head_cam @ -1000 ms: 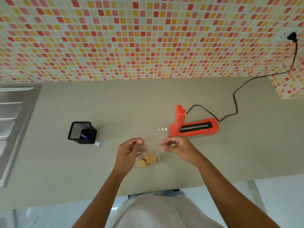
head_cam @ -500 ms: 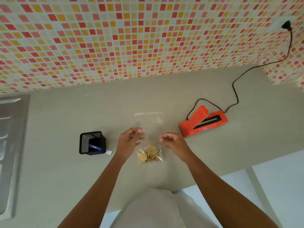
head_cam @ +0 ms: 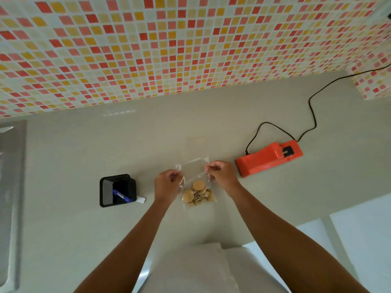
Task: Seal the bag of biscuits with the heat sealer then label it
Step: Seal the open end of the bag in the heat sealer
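Observation:
A clear plastic bag of biscuits (head_cam: pixel 197 194) hangs between my hands over the grey counter, several round biscuits gathered at its bottom. My left hand (head_cam: pixel 167 183) pinches the bag's upper left edge. My right hand (head_cam: pixel 222 176) pinches the upper right edge. The bag's mouth is held up and slightly spread between them. The orange heat sealer (head_cam: pixel 267 158) lies on the counter just right of my right hand, with its lid down. A small white label (head_cam: pixel 141 200) lies beside the pen holder at the left.
A black mesh pen holder (head_cam: pixel 117 190) with a blue pen (head_cam: pixel 122 196) stands left of my hands. The sealer's black cord (head_cam: pixel 311 111) runs back right toward the tiled wall. A steel sink edge (head_cam: pixel 12 187) borders the far left.
My hands have closed on the bag's top corners and lifted it upright off the counter. The view has shifted, so the sealer looks turned, lid down.

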`<state>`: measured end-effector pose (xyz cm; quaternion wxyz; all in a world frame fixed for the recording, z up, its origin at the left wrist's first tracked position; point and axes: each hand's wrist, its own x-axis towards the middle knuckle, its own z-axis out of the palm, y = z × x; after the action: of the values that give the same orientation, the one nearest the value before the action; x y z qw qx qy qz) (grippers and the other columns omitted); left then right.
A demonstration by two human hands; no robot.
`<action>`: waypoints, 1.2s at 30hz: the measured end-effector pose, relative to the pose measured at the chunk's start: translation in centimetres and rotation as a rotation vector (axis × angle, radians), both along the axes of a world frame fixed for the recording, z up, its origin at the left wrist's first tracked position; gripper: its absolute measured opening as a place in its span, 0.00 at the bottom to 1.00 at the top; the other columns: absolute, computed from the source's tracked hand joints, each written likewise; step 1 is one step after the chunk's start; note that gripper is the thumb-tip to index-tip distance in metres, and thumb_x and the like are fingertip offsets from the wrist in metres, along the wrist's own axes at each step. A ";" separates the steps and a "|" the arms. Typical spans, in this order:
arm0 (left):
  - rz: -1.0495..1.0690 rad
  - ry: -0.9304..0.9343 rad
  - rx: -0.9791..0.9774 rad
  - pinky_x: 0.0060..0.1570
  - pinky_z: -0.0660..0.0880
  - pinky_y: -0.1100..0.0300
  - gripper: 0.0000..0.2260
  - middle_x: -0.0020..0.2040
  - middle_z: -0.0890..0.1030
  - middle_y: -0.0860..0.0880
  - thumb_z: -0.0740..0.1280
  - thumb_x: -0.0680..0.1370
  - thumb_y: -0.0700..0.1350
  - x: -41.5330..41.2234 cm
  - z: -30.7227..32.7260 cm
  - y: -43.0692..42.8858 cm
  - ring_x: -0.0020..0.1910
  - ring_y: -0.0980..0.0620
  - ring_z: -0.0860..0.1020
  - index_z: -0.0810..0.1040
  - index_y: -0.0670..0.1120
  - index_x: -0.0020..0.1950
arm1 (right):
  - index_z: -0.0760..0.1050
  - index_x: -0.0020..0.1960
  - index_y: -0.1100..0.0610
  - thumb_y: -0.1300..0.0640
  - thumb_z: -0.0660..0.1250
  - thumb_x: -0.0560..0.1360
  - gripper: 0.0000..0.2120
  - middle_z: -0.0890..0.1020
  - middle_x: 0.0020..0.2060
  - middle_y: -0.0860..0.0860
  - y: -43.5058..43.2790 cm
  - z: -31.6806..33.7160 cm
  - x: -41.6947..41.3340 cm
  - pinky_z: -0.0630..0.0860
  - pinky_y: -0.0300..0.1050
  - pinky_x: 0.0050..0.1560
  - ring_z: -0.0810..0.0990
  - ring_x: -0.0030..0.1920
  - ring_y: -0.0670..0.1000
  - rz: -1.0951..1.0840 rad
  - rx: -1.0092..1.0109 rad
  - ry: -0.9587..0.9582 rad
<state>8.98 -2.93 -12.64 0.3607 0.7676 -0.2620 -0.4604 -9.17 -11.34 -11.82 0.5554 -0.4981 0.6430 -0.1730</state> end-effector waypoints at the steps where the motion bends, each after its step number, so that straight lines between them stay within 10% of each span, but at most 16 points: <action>1: -0.010 -0.045 0.008 0.37 0.82 0.46 0.03 0.35 0.85 0.50 0.73 0.73 0.45 -0.1 -0.1 0.0 0.33 0.48 0.83 0.83 0.49 0.38 | 0.82 0.42 0.55 0.65 0.73 0.74 0.06 0.84 0.35 0.56 -0.1 -0.2 0.0 0.76 0.41 0.36 0.78 0.28 0.45 0.005 -0.014 0.027; 6: -0.058 -0.217 0.039 0.34 0.70 0.69 0.06 0.34 0.81 0.54 0.71 0.74 0.48 -1.1 0.6 0.0 0.34 0.56 0.79 0.82 0.46 0.39 | 0.79 0.35 0.49 0.58 0.77 0.71 0.10 0.81 0.29 0.45 -0.3 -0.8 0.1 0.77 0.41 0.37 0.78 0.30 0.44 0.053 -0.075 0.176; 17: 0.062 -0.165 0.076 0.31 0.67 0.75 0.03 0.35 0.80 0.56 0.71 0.75 0.45 -2.5 1.9 0.8 0.34 0.61 0.77 0.82 0.47 0.43 | 0.74 0.29 0.49 0.57 0.76 0.71 0.16 0.78 0.26 0.44 0.8 -0.8 -0.6 0.72 0.40 0.36 0.75 0.29 0.44 0.114 -0.097 0.239; 29: 0.005 -0.185 0.050 0.48 0.74 0.60 0.19 0.51 0.78 0.52 0.71 0.75 0.50 -3.1 3.8 3.9 0.47 0.51 0.79 0.74 0.46 0.63 | 0.78 0.53 0.59 0.55 0.74 0.72 0.12 0.82 0.43 0.49 2.5 1.2 -0.3 0.74 0.42 0.48 0.80 0.45 0.49 0.086 -0.162 0.237; 36: -0.034 -0.276 -0.178 0.44 0.76 0.62 0.09 0.45 0.83 0.53 0.72 0.75 0.47 0.0 7.0 7.1 0.40 0.57 0.79 0.79 0.48 0.53 | 0.76 0.58 0.58 0.58 0.71 0.74 0.14 0.81 0.50 0.54 4.9 2.7 2.4 0.73 0.42 0.50 0.80 0.49 0.53 0.106 -0.270 0.275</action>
<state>8.97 4.14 -5.66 0.3804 0.7839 -0.3616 -0.3317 -6.73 -6.44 -9.12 0.3987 -0.6201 0.6567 -0.1588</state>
